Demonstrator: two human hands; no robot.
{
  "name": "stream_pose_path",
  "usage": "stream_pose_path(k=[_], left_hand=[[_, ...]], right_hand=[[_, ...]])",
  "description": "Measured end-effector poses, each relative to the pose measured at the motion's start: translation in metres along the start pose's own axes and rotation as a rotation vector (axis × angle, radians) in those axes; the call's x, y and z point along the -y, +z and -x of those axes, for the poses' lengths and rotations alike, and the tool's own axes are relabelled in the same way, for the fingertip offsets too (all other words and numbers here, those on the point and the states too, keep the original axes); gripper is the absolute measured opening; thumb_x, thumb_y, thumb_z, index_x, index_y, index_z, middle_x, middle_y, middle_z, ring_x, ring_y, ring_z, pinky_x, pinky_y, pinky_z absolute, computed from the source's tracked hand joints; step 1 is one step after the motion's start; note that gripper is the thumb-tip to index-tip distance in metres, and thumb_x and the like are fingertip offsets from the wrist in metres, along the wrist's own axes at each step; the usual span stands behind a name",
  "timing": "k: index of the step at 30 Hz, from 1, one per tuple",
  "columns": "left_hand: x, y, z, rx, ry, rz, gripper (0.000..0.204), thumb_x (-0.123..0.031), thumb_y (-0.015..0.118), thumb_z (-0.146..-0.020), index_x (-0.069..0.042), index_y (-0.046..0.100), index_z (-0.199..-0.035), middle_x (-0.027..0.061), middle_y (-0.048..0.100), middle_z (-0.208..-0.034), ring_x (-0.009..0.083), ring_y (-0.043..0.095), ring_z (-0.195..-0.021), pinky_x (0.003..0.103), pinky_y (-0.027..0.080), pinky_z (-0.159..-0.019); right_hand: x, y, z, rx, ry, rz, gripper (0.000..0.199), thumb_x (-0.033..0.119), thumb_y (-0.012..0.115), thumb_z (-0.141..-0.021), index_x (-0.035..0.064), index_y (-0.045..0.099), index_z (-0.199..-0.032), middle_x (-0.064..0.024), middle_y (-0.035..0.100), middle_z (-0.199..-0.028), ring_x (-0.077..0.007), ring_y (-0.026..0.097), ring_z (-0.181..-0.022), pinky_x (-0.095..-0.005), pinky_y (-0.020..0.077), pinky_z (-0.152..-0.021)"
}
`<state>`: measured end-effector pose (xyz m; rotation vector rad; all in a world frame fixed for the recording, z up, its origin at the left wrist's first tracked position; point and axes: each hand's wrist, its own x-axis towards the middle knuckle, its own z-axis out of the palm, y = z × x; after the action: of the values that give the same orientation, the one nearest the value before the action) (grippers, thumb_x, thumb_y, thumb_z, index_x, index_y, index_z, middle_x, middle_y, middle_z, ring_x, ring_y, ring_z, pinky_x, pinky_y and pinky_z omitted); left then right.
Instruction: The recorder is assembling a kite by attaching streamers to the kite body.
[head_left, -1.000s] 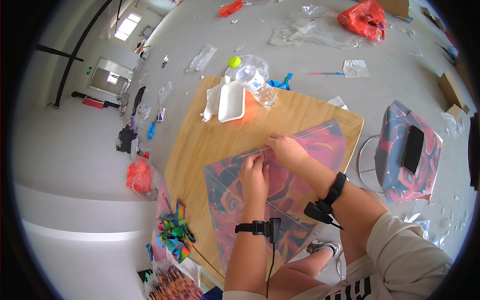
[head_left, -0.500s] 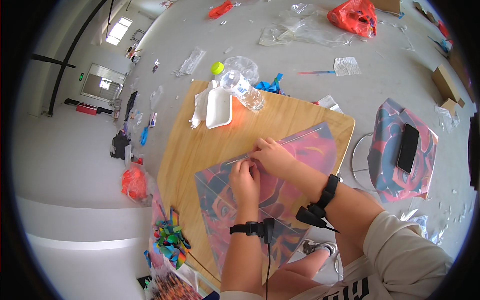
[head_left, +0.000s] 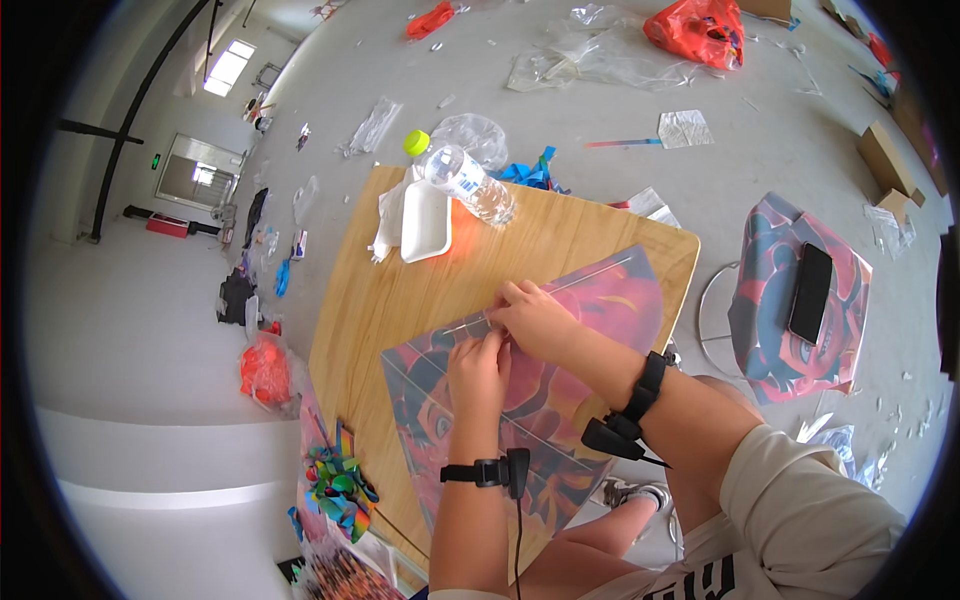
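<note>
A printed kite sheet (head_left: 570,425) in pink, blue and yellow lies at a slant on the wooden table, its near part reaching toward my lap. Along its far edge runs a thin pale rod (head_left: 600,268). My left hand (head_left: 478,375) is closed near the middle of that edge, thumb and fingertips pressed together. My right hand (head_left: 530,318) pinches at the same spot from the right, fingers bent over the rod. The fingertips of both hands meet there and hide whatever small part lies between them. Black straps with small devices circle both forearms.
On the table (head_left: 345,310) a water bottle (head_left: 470,185) leans over a white tray (head_left: 427,225). Rainbow ribbons (head_left: 340,485) lie at the left edge. To the right, a phone (head_left: 811,293) rests on a cloth-covered stool (head_left: 755,340). Plastic bags and scraps litter the floor (head_left: 580,110).
My left hand has closed in slightly against the right fingertips. Both hands stay at the same place on the rod. The whole view has shifted a little.
</note>
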<state>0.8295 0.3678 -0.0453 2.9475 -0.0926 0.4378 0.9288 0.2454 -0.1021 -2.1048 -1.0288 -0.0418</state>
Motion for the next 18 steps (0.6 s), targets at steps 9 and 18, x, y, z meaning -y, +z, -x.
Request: stream_pose_path(k=[9, 18], left_hand=[[-0.020, -0.002, 0.024, -0.058, -0.071, -0.007, 0.035, -0.010, 0.064, -0.095, -0.003, 0.065, -0.129, 0.0162, 0.064, -0.128, 0.0374, 0.062, -0.113, 0.045, 0.051, -0.094], [-0.019, -0.004, 0.027, 0.161, -0.221, 0.108, 0.040, -0.013, 0.058, -0.099, -0.003, 0.061, -0.138, 0.0172, 0.060, -0.139, 0.0400, 0.057, -0.123, 0.053, 0.046, -0.103]], right_hand=[[0.009, -0.012, -0.003, 0.113, 0.079, -0.053, 0.036, 0.009, 0.066, -0.083, 0.0075, 0.072, -0.118, -0.0059, 0.064, -0.123, -0.0265, 0.059, -0.117, -0.0369, 0.0498, -0.101], [0.023, 0.012, 0.024, 0.047, -0.072, 0.363, 0.050, 0.022, 0.057, -0.094, 0.0066, 0.059, -0.141, -0.0024, 0.053, -0.153, -0.0212, 0.043, -0.147, -0.0457, 0.0323, -0.123]])
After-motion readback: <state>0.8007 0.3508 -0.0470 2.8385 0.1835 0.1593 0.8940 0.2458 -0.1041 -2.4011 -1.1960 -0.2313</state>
